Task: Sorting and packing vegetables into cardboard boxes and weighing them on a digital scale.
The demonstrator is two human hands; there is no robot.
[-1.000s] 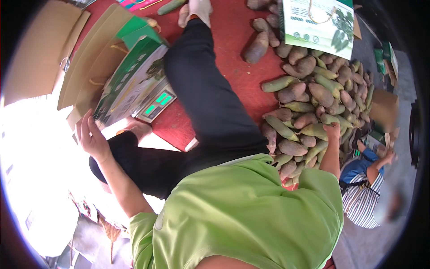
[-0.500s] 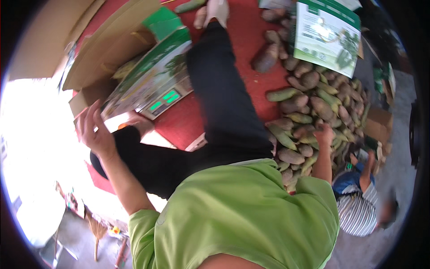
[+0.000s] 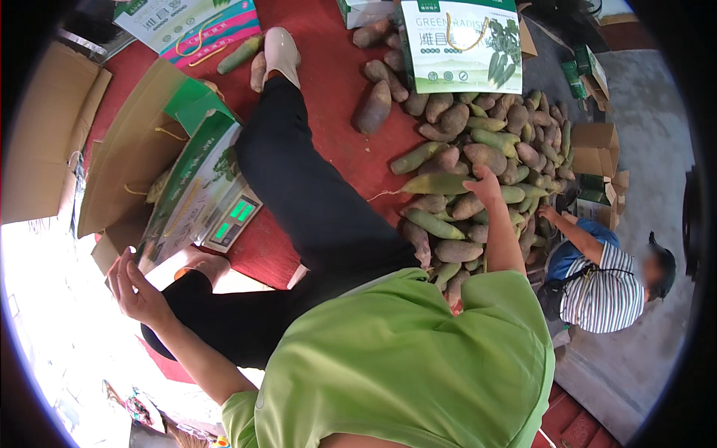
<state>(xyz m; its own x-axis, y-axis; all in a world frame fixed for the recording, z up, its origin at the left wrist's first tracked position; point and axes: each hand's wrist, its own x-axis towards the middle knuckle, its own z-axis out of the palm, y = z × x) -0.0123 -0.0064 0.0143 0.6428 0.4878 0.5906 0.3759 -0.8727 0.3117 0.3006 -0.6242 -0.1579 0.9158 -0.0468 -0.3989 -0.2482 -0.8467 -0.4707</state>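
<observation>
My right hand (image 3: 487,185) is closed on the thick end of a long green radish (image 3: 437,184). Its thin root tail points left. Beneath and around it spreads a heap of green radishes and brown tubers (image 3: 485,156) that look like sweet potatoes. On the left, my left hand (image 3: 138,293) is held up with fingers apart and nothing in it. That hand is nearest the lower end of an open cardboard box (image 3: 190,190) with a green and white printed side. Beside the box, a scale (image 3: 233,218) shows lit green digits.
A green and white carton (image 3: 463,48) stands at the heap's far end. More gift boxes (image 3: 187,30) lie at the far left, near a loose radish (image 3: 240,54). My legs stretch across the red floor (image 3: 328,97). A co-worker (image 3: 601,291) in a striped shirt reaches toward the heap from the right.
My right hand, earlier low among the heap, now has a green radish in its grip. The whole view has shifted and more of the co-worker shows. My left hand stays raised by the box.
</observation>
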